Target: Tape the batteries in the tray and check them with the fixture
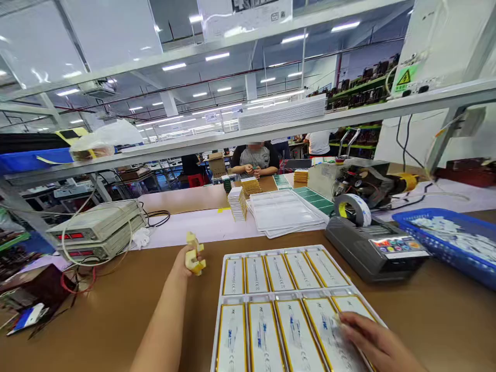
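My left hand (182, 264) is raised over the brown table, closed around pale yellow notched pieces (195, 257) whose exact kind I cannot tell. My right hand (374, 338) reaches over the right part of a clear plastic tray (223, 279). Its thumb and fingers come together at the front-row flat pouch batteries; something small and pale shows at the fingertips, too small to name. White batteries with yellow edges, such as this one (262, 336), lie in two rows. Several in the front row carry clear strips with blue 3M print; the back-row ones do not show it.
A black tape dispenser (374, 250) with a tape roll (353, 209) stands right of the tray, beside a blue basket (411, 219) of white scraps. Beyond are stacked clear trays (284, 212) and piled batteries (236, 204). Two meters (96, 225) sit left. A person (256, 160) sits opposite.
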Tool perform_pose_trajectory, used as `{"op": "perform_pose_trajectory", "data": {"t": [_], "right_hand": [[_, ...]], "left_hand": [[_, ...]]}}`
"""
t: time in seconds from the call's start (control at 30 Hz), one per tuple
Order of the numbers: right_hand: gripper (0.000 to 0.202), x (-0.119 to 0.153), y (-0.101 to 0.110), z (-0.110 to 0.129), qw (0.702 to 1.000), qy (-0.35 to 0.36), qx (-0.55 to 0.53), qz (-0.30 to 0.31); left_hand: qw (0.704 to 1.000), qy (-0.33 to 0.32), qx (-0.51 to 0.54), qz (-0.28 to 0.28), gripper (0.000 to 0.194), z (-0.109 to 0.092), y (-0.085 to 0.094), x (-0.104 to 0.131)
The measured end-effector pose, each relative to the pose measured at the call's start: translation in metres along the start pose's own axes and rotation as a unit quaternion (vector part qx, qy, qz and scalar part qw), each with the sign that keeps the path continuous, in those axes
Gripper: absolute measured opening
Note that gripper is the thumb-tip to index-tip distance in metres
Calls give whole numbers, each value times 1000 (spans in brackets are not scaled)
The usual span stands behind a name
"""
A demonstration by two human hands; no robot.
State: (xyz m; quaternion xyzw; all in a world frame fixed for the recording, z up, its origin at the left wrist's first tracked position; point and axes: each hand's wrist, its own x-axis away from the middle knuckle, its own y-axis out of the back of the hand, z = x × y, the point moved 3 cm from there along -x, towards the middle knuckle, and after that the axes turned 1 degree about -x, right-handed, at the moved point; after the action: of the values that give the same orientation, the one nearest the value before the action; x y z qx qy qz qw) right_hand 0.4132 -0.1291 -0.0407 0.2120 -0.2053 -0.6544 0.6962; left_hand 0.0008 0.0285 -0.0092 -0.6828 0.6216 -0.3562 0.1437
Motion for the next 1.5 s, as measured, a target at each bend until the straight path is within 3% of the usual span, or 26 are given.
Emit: {"op": "perform_pose_trajectory", "data": {"t": [0.13, 0.23, 0.3, 0.4, 0.6, 0.7, 0.77, 0.93, 1.07, 1.17, 1.3, 1.5], "right_hand": [[44, -15, 0, 12, 1000, -5, 4, 9], [36, -17, -2, 31, 999, 29, 27, 27], [31, -16, 1, 40, 998, 39, 47, 16], [29, -14, 15, 37, 995, 15, 81, -49], [44, -11, 47, -13, 967, -63, 133, -207], [50, -17, 47, -39, 970, -120, 107, -184], [48, -24, 48, -45, 974, -121, 86, -172], [38, -65, 66, -32, 979, -65, 87, -174], [37, -115, 70, -27, 992, -30, 42, -113], [38, -130, 63, -30, 998, -14, 11, -62], [36, -101, 62, -37, 999, 8, 37, -39], [25, -46, 75, -42, 953, -58, 271, -126]], "left_hand": [[994, 6, 13, 112, 18, 23, -17, 26], [984, 60, 21, 169, 34, 49, -31, 29], [983, 83, 25, 162, 41, 65, -35, 23], [984, 91, 22, 149, 48, 81, -35, 9], [992, 52, 1, 116, 46, 86, -35, 3], [996, 30, -4, 86, 43, 84, -37, 6], [997, 24, -7, 79, 40, 84, -37, 7], [995, 31, -16, 89, 37, 86, -34, 2], [995, 37, -19, 90, 35, 85, -32, 1], [996, 38, -19, 81, 33, 85, -30, 1], [996, 48, -1, 78, 35, 86, -30, 2], [990, 99, 28, 95, 35, 88, -39, 7]]}}
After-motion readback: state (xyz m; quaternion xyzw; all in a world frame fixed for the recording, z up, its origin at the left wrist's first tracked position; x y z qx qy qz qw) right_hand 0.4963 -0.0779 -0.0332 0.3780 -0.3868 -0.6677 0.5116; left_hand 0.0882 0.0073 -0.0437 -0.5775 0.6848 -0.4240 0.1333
